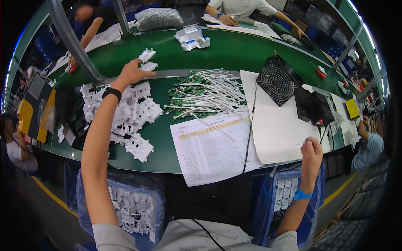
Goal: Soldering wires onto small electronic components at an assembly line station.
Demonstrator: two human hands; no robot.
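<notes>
My left hand (pixel 133 72) reaches over the far edge of the worktop, thumb and fingers closed around a white plastic housing (pixel 148 66). Part of the housing sticks out above the fingers. Below that forearm lies a heap of white plastic housings (pixel 140 113), partly covered by the arm. My right hand (pixel 312 155) is raised over the right side of the worktop, its fingertips pinched together. A thin pale sliver shows at those fingertips, too small to name. Green circuit boards with white cables (pixel 205 94) lie piled between the two hands.
A printed sheet (pixel 209 146) overlaps white paper (pixel 272 142). Beyond stand a black fan (pixel 277 81) and a green conveyor belt (pixel 234 48) carrying a white-and-blue plastic part (pixel 192 38). Blue lined bins (pixel 157 196) hold white parts below. A metal post (pixel 75 42) rises left; co-workers sit around.
</notes>
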